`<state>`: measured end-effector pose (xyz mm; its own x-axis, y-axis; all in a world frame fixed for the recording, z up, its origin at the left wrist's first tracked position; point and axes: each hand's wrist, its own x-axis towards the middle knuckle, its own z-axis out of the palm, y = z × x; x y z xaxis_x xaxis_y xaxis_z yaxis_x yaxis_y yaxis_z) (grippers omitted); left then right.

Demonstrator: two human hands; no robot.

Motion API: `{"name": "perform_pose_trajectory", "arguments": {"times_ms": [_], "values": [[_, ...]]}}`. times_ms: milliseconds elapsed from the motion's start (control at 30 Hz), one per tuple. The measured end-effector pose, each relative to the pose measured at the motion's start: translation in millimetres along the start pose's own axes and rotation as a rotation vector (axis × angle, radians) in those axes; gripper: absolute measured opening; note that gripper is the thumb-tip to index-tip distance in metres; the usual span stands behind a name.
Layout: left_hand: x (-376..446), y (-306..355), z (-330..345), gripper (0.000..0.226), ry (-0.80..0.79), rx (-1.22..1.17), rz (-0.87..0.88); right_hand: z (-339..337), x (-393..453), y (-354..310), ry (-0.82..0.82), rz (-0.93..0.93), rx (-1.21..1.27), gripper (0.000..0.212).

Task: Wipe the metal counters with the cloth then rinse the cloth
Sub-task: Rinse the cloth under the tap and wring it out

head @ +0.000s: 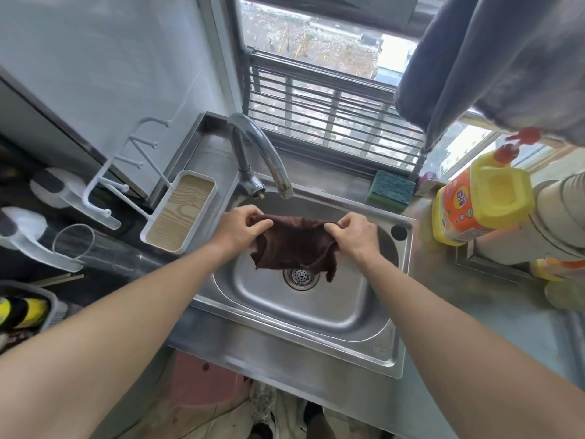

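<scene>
A dark brown cloth (292, 243) hangs spread over the steel sink (348, 318), just below the curved tap (269, 156). My left hand (242, 229) pinches its upper left corner and my right hand (354, 234) pinches its upper right corner. The cloth's lower edge dangles above the drain strainer (300, 275). No water runs from the tap. The metal counter (468, 280) runs along the right of the sink.
A green sponge (391, 190) lies behind the sink. A yellow and orange detergent bottle (478, 201) stands at the right. A white tray with a wood-grain base (180, 210) and a white hook rack (126, 172) sit at the left. A grey towel (493, 58) hangs above.
</scene>
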<state>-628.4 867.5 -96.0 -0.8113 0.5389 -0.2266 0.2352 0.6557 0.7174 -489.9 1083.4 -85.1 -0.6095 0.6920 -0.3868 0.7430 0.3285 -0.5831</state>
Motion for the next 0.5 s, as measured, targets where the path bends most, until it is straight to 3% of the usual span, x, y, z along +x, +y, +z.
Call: {"name": "perform_pose_trajectory", "arguments": {"times_ms": [100,167,233,333,433,500], "values": [[-9,28,28,0.027,-0.015,0.015,0.079,19,-12,-21,-0.265,-0.024,0.258,0.024],[-15,40,44,0.031,-0.026,-0.023,0.082,28,-18,-29,-0.358,0.009,0.407,0.021],[-15,40,51,0.034,-0.012,-0.062,0.02,28,-20,-31,-0.379,0.042,0.525,0.013],[-12,37,49,0.026,-0.127,-0.102,-0.037,28,-19,-26,-0.394,0.042,0.524,0.035],[-10,36,47,0.03,-0.257,0.038,0.048,31,-13,-15,-0.333,0.01,0.442,0.036],[-8,36,48,0.032,-0.261,0.179,0.137,31,-13,-14,-0.331,0.02,0.453,0.035]]}}
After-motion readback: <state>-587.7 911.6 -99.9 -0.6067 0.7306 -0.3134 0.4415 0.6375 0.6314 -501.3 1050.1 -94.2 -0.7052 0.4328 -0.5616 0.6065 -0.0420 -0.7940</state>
